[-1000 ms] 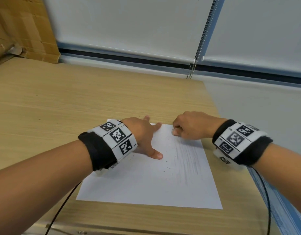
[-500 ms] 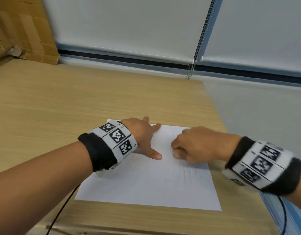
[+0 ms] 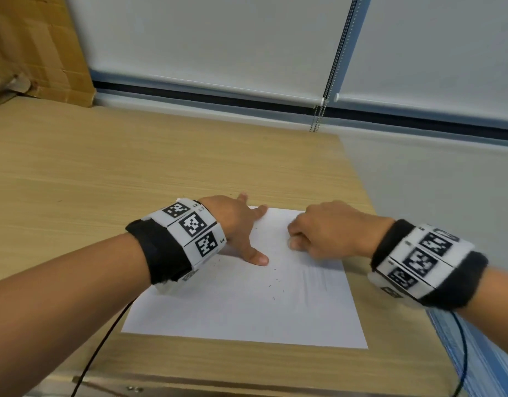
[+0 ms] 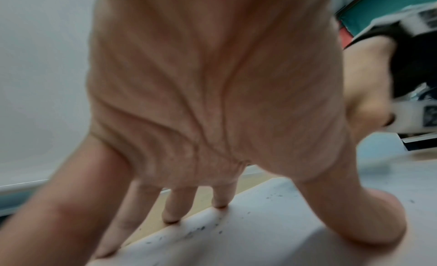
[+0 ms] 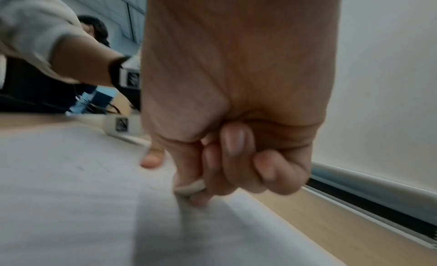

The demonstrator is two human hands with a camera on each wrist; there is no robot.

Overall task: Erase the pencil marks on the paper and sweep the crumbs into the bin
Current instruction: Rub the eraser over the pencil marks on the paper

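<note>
A white sheet of paper (image 3: 241, 305) lies on the wooden desk near its right edge. Faint pencil lines (image 3: 321, 285) run down its right part, and dark eraser crumbs (image 3: 275, 282) are scattered near the middle. My left hand (image 3: 241, 224) lies flat on the paper's top left corner, fingers spread, thumb pressed down (image 4: 369, 223). My right hand (image 3: 318, 230) is curled into a fist over the upper middle of the sheet. In the right wrist view its fingers pinch a small whitish eraser (image 5: 189, 187) against the paper (image 5: 71, 195).
The wooden desk (image 3: 132, 173) stretches away to the left and back. A cardboard box (image 3: 32, 47) stands at the back left corner. The desk's right edge runs just beside the paper, with grey floor (image 3: 433, 181) beyond. A blind chain (image 3: 318, 116) hangs at the back.
My right hand slid toward me down the paper, then back up and a little left. The left hand stayed put on the corner.
</note>
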